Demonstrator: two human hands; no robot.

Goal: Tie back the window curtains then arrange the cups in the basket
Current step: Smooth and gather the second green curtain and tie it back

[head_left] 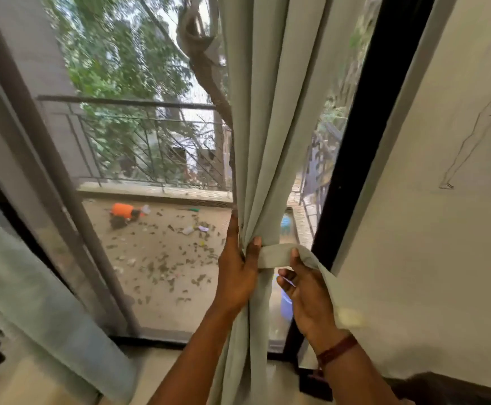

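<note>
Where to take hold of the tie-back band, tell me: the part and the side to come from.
Probably the loose stretch of the tie-back band just right of the gathered curtain, coming from the right. It lies flat against the bundle's front, but there it lifts clear, so fingers can pinch its width, as the right hand does.

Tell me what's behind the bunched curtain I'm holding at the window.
Behind the curtain lies the balcony. Past its right edge peek a blue tub, a small blue object and railing. Whatever sits directly behind the fabric is hidden.
</note>
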